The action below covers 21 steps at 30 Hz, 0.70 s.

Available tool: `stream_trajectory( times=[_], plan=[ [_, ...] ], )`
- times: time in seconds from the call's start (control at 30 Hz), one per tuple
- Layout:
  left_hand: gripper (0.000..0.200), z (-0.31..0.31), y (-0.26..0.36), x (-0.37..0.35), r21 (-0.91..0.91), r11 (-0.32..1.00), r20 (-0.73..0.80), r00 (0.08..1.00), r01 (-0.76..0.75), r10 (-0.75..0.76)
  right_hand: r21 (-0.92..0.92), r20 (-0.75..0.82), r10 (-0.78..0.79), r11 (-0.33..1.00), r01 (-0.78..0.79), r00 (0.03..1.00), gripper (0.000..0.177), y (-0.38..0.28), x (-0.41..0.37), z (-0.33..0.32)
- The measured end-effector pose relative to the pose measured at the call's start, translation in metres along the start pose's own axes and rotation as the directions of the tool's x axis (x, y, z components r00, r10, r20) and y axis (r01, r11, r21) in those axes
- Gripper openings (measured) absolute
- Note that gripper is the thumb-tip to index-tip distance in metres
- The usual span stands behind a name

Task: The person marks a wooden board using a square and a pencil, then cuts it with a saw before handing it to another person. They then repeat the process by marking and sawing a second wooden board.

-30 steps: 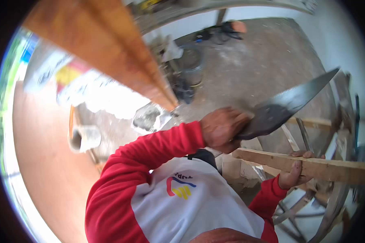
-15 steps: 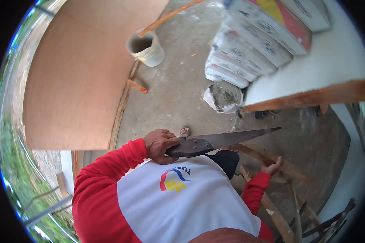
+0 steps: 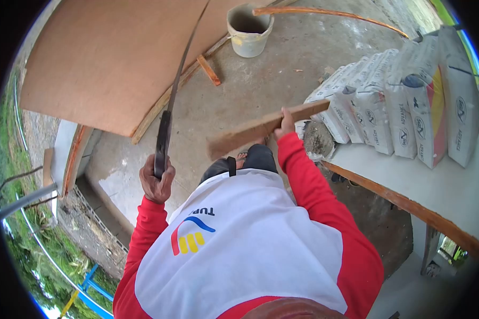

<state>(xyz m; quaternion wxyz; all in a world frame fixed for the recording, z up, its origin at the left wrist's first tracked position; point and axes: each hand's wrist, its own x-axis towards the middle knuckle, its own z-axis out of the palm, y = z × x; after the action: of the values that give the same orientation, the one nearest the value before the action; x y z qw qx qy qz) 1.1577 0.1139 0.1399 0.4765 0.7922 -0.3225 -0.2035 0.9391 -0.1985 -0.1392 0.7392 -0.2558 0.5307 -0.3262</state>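
On the left side of the head view, my left hand (image 3: 157,179) is wrapped round the handle of a handsaw (image 3: 164,139). Its blade points up and away, seen almost edge-on, across the front of a plywood sheet. My right hand (image 3: 286,126) grips a wooden board (image 3: 245,133) near its right part, with the thumb on top. The board is held above the floor in front of my legs, its left end lower in view and slightly blurred. Saw and board are well apart.
A large plywood sheet (image 3: 117,58) fills the upper left, with a short wood piece (image 3: 208,70) by its edge. Beyond stands a bucket (image 3: 248,45) with a long stick at its rim. At right are several stacked bags (image 3: 410,106) and an opened bag of grey material (image 3: 318,139).
My right hand, earlier reaching low at the right, now holds a wooden board in front of me. The saw has swung from pointing right to pointing away, and my left hand moved left.
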Motion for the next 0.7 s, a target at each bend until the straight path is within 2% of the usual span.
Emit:
stream_trajectory(
  times=[0.03, 0.1, 0.17, 0.37, 0.47, 0.57, 0.7],
  plan=[
    [0.021, 0.000, -0.006, 0.008, -0.028, 0.999, -0.046, 0.998, 0.036, -0.037, -0.210, 0.003, -0.143, 0.968, 0.141, 0.990, 0.052, -0.002, 0.025, 0.025],
    [0.021, 0.000, -0.011, 0.026, -0.056, 0.995, -0.120, 0.989, 0.081, -0.087, -0.057, -0.132, 0.038, 0.997, -0.046, 0.991, 0.066, -0.064, 0.018, 0.121],
    [0.023, 0.005, -0.012, 0.042, -0.066, 0.989, -0.171, 0.975, 0.130, -0.139, 0.055, -0.289, 0.226, 0.974, -0.219, 0.930, 0.079, -0.093, 0.046, 0.179],
    [0.038, 0.058, -0.021, 0.100, -0.165, 0.952, -0.248, 0.923, 0.259, -0.294, -0.128, -0.289, 0.162, 0.970, -0.206, 0.943, 0.105, -0.147, 0.128, 0.263],
    [0.038, 0.080, -0.020, 0.131, -0.163, 0.926, -0.254, 0.893, 0.340, -0.373, -0.206, -0.302, 0.154, 0.953, -0.223, 0.941, 0.109, -0.162, 0.185, 0.290],
    [0.036, 0.105, -0.026, 0.141, -0.138, 0.919, -0.303, 0.868, 0.370, -0.394, -0.199, -0.270, 0.190, 0.948, -0.248, 0.944, 0.110, -0.172, 0.232, 0.312],
    [0.040, 0.132, -0.023, 0.162, -0.198, 0.889, -0.304, 0.837, 0.412, -0.455, -0.289, -0.319, 0.198, 0.911, -0.294, 0.927, 0.106, -0.168, 0.287, 0.350]
  ],
)
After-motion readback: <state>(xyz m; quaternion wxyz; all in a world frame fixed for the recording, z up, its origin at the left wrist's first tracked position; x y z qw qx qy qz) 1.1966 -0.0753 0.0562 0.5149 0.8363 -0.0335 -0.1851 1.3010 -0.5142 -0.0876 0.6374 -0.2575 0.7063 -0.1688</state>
